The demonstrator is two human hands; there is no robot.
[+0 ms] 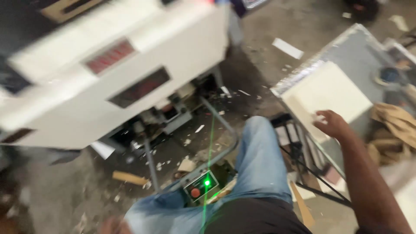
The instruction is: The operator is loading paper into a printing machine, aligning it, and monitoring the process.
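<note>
My right hand (331, 123) reaches out over a pale cream board (329, 93) that lies on a grey table at the right; the fingers are spread and appear to touch or hover at its near edge. My left hand (113, 226) shows only as a blurred patch at the bottom edge by my knee. My legs in blue jeans (255, 169) fill the lower middle. The whole picture is motion-blurred.
A large white machine (112, 73) fills the upper left. A foot pedal box (200, 186) with a red button and green light sits on the floor, a green laser line crossing it. Scraps litter the concrete floor. Crumpled brown material (396, 125) lies on the table.
</note>
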